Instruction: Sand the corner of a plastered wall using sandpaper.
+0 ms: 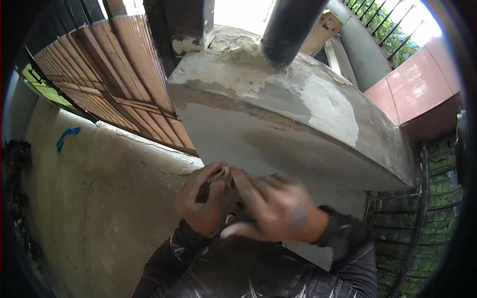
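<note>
My left hand (206, 203) is raised before my chest, its fingers curled and thumb pressed in near the fingertips. Whatever it pinches is too small and shaded to name. From the right, my right hand (280, 208) reaches across, its index finger stretched to the left fingertips and its thumb held apart below. Motion blurs its other fingers. Both hands are in front of the grey plastered face of a low wall (223, 131).
Patches of pale plaster mark the wall's top, where a dark round post (290, 32) stands. A slatted wooden gate (109, 79) is at the left, with a blue scrap (67, 138) on the concrete floor (109, 198). Dark metal bars (422, 213) are at the right.
</note>
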`<state>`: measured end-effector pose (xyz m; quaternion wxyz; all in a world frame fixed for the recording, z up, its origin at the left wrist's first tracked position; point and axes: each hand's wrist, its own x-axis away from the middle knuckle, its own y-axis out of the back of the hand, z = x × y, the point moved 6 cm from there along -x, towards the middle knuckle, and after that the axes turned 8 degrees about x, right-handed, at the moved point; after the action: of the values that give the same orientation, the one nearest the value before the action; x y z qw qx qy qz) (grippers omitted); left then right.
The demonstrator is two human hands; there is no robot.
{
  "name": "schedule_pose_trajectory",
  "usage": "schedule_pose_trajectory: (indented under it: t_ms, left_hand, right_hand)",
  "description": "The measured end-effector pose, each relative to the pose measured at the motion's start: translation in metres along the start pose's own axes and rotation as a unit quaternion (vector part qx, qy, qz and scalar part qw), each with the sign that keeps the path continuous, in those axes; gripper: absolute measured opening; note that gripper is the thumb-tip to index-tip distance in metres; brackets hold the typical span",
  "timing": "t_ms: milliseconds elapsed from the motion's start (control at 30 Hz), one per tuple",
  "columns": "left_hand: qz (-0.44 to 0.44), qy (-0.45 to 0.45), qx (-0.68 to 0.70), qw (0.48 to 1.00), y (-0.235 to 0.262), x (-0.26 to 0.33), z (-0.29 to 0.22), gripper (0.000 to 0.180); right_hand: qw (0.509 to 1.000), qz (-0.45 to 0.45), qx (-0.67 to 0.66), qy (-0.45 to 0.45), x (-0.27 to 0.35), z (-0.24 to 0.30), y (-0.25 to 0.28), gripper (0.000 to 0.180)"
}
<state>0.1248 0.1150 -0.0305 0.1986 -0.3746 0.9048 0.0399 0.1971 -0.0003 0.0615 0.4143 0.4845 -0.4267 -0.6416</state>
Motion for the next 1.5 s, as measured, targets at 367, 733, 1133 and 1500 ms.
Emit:
schedule_pose_trajectory:
  t_ms: [367,733,1133,1500]
  left_hand:
    - [-0.114,-0.146,-0.049,0.982,-0.053,-0.043,0.018,0.038]
    - [-0.282,-0.184,0.193,0.922,-0.062,-0.026,0.024,0.025]
    - [-0.29,-0.092,0.198,0.932,-0.088,-0.02,0.038,0.056]
    - [-0.237,-0.075,0.263,0.932,-0.087,-0.01,0.034,0.041]
  right_hand:
    - [0.907,0.201,0.22,0.297,-0.002,-0.041,0.028,0.013]
    - [0.878,0.271,0.13,0.373,0.0,-0.057,0.023,0.019]
    - [0.884,0.23,0.141,0.381,0.011,-0.075,0.011,0.022]
    - [0.918,0.197,0.074,0.337,-0.009,-0.06,0.026,0.015]
